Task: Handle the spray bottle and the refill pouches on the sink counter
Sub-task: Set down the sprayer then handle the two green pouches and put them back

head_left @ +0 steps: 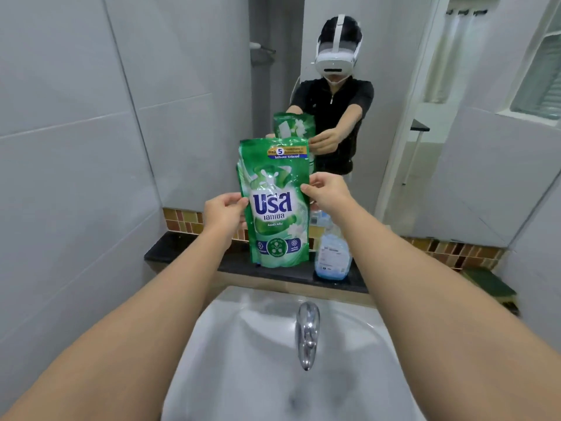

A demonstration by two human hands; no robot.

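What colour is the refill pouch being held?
Green refill pouch with white lettering, seen in the head view.

Large pale grey glossy wall tiles (69, 123) fill left of frame. Frameless wall mirror (394, 117) occupies upper centre and right. Strip of brown-and-amber mosaic tiles (182, 220) runs below mirror, mid-frame. Black polished stone ledge (182, 249) spans centre, above white ceramic basin (243, 344) at bottom centre. Chrome tap (308, 332) projects over basin. Green-and-yellow scouring sponge (491, 285) lies at right end of ledge. Frosted window (543, 83) at upper right; light even, diffuse.
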